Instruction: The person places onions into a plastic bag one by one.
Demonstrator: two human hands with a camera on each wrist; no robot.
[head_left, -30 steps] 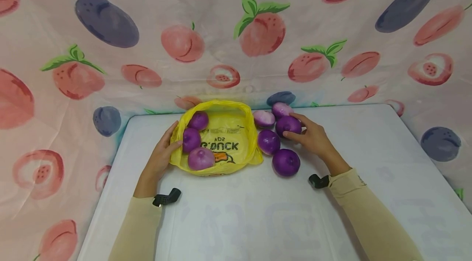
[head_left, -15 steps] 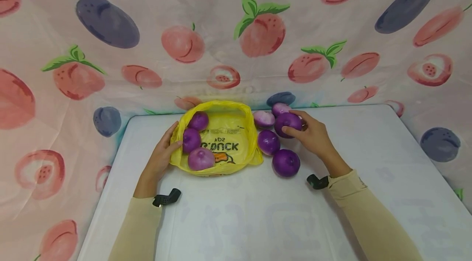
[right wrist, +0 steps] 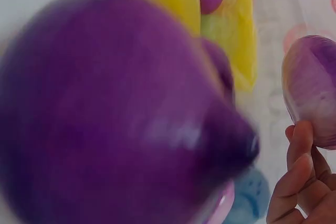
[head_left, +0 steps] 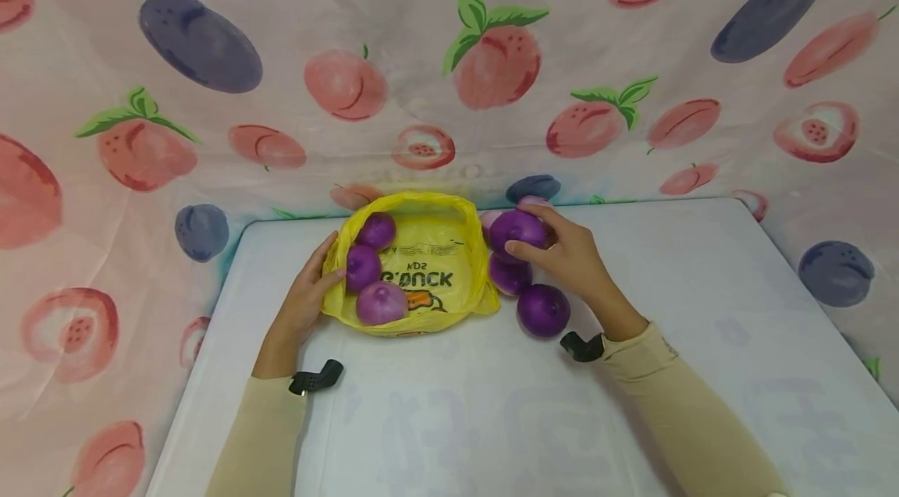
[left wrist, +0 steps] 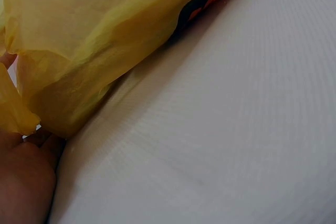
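Note:
A yellow plastic bag (head_left: 438, 310) stands with its mouth spread at the back of the table, with three purple onions inside along its left side, one of them a paler onion (head_left: 381, 303). My left hand (head_left: 303, 298) holds the bag's left side, thumb over the rim and fingers outside. My right hand (head_left: 572, 253) grips a purple onion (head_left: 518, 230) between thumb and fingers, just right of the bag. Below it lie a purple onion (head_left: 510, 276) and a dark purple onion (head_left: 543, 310). Two paler onions behind are partly hidden by the held one.
The white table (head_left: 449, 419) ends at the back against a fruit-printed cloth (head_left: 421, 52). A blurred onion (right wrist: 105, 108) fills much of the right wrist view. Black wrist cameras sit on both sleeves.
My right hand has lifted the onion from the group and carried it left towards the bag, covering part of the pale onions. The left hand and bag stay put.

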